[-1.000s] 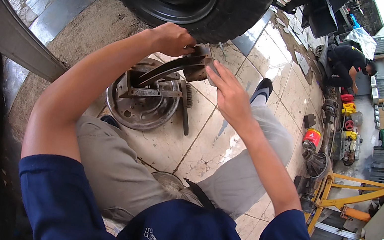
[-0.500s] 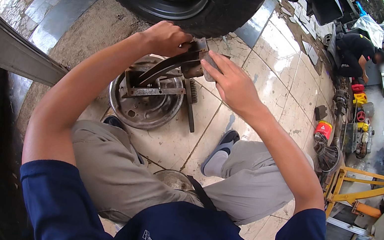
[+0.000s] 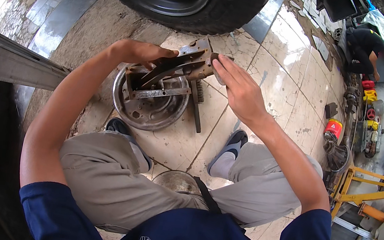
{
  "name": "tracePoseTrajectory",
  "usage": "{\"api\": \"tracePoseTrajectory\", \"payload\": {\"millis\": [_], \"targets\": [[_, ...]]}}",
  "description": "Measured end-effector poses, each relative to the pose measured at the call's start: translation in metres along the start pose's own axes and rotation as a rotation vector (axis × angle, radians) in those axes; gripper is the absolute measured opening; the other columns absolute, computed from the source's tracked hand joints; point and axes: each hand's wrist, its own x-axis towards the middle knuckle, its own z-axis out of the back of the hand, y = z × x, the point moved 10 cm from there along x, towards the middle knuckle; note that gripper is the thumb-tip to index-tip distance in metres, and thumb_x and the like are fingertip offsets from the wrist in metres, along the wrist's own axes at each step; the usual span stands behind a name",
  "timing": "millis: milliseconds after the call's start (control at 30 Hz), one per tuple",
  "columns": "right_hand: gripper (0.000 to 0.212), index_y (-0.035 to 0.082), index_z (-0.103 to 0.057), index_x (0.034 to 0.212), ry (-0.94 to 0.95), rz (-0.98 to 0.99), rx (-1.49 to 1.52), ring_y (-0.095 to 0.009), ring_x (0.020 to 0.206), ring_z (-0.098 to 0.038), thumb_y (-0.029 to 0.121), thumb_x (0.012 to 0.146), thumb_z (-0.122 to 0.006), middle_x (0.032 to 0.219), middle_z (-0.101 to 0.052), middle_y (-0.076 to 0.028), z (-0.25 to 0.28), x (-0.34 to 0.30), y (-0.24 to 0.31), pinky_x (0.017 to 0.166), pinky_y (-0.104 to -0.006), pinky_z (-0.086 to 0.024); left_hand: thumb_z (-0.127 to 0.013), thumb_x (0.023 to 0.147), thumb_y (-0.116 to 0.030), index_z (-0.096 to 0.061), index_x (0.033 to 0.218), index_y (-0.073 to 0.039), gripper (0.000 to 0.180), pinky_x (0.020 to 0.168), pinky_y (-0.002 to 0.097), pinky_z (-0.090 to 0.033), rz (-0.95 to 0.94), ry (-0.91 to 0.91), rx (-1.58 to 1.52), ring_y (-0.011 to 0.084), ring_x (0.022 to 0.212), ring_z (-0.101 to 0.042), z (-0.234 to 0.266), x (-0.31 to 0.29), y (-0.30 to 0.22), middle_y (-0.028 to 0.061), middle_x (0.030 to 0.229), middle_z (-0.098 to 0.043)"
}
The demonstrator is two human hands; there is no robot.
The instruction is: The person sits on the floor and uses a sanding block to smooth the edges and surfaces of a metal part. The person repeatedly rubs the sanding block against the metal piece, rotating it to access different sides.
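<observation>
A worn metal bracket [image 3: 155, 95] with curved arms and a flat end plate leans up from a round steel drum or wheel-like disc [image 3: 144, 121] on the floor. My left hand [image 3: 143, 54] is closed on the bracket's upper left edge, fingers over the curved arm and the thumb below. At the bracket's upper right end, my right hand [image 3: 243, 90] presses a flat grey pad [image 3: 220, 78], like folded sandpaper, against the metal; its palm side is hidden. A wire brush [image 3: 197, 106] with a dark handle lies beside the disc.
A large tyre [image 3: 229, 13] stands just beyond the bracket. A grey metal beam [image 3: 15, 59] comes in from the left. To the right are a red tin [image 3: 333, 128], a drive axle part [image 3: 337, 155] and a yellow frame [image 3: 370, 198]. Another person [image 3: 364, 49] bends over at the far right.
My left hand has moved down and left from the bracket's top end, its fist loosening into straighter fingers. The end plate now shows. My right hand has shifted slightly right and down.
</observation>
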Motion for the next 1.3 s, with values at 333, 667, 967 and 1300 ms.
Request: {"api": "tracePoseTrajectory", "payload": {"millis": [333, 667, 967, 1300], "targets": [[0.057, 0.006, -0.055, 0.143, 0.119, -0.026, 0.039, -0.032, 0.130, -0.059, -0.004, 0.088, -0.054, 0.143, -0.059, -0.017, -0.006, 0.029, -0.005, 0.107, -0.0413, -0.051, -0.071, 0.088, -0.060, -0.067, 0.131, -0.010, 0.065, 0.100, 0.0415, -0.048, 0.002, -0.001, 0.638, 0.0291, 0.117, -0.066, -0.012, -0.001, -0.037, 0.0147, 0.124, -0.071], [0.052, 0.006, -0.055, 0.144, 0.174, 0.045, 0.011, -0.032, 0.130, -0.059, -0.002, 0.092, -0.050, 0.142, -0.060, -0.017, -0.007, 0.044, -0.015, 0.107, -0.0411, -0.051, -0.071, 0.087, -0.061, -0.070, 0.127, -0.009, 0.066, 0.099, 0.0425, -0.049, 0.042, -0.026, 0.670, 0.0320, 0.113, -0.067, -0.014, 0.001, -0.042, 0.0160, 0.118, -0.072], [0.052, 0.006, -0.055, 0.143, 0.230, -0.047, 0.029, -0.035, 0.117, -0.065, -0.002, 0.093, -0.045, 0.142, -0.061, -0.015, -0.013, 0.057, -0.023, 0.096, -0.0451, -0.055, -0.069, 0.088, -0.061, -0.069, 0.127, -0.005, 0.068, 0.100, 0.0428, -0.048, 0.017, -0.065, 0.658, 0.0335, 0.114, -0.067, -0.012, 0.007, -0.038, 0.0194, 0.121, -0.071], [0.049, 0.005, -0.053, 0.145, 0.321, -0.170, 0.036, -0.036, 0.124, -0.061, -0.001, 0.097, -0.043, 0.142, -0.060, -0.017, -0.015, 0.046, -0.020, 0.105, -0.0430, -0.051, -0.071, 0.087, -0.061, -0.070, 0.126, -0.012, 0.063, 0.098, 0.0424, -0.050, 0.027, 0.005, 0.654, 0.0308, 0.110, -0.069, -0.017, -0.002, -0.036, 0.0167, 0.116, -0.073]]}}
